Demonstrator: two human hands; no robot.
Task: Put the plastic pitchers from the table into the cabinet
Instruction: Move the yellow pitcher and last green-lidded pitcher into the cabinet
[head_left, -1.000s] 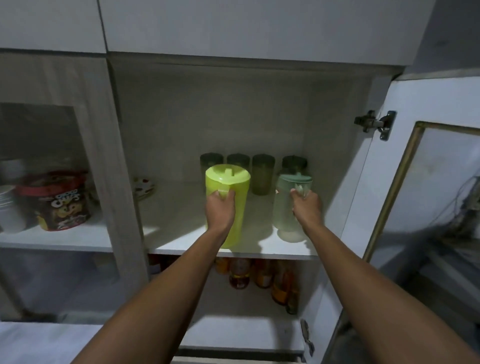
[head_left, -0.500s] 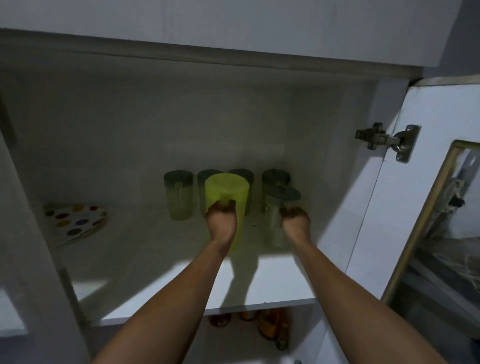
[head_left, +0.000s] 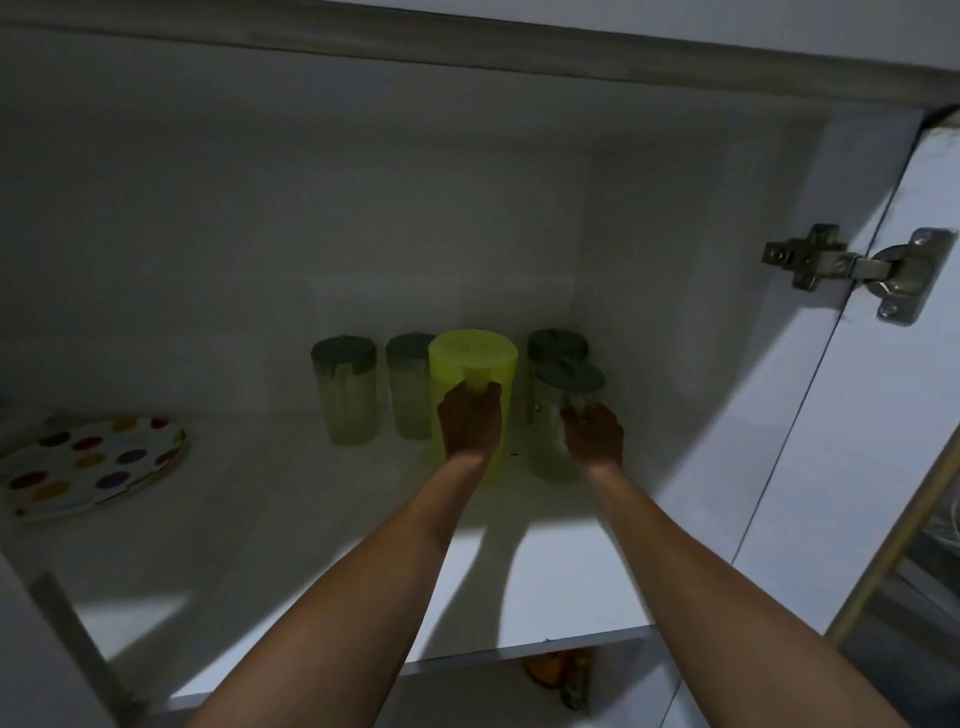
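Note:
Deep on the white cabinet shelf (head_left: 545, 587) stands a bright yellow-green pitcher (head_left: 470, 358) with a lid. My left hand (head_left: 470, 421) is closed around its handle. To its right stands a pale green clear pitcher (head_left: 550, 441) with a grey-green lid, and my right hand (head_left: 595, 431) grips its handle. Both pitchers are upright and appear to rest on the shelf. Behind and beside them stand three more clear pitchers with dark lids (head_left: 345, 389), against the back wall.
A polka-dot plate (head_left: 93, 467) lies at the shelf's left end. The cabinet door (head_left: 883, 415) hangs open on the right with a metal hinge (head_left: 852, 270). Bottles (head_left: 558, 670) show on the shelf below. The front half of the shelf is bare.
Both hands have pushed the two pitchers from the shelf's front edge deep toward the back row. The view has moved closer into the cabinet and tilted up.

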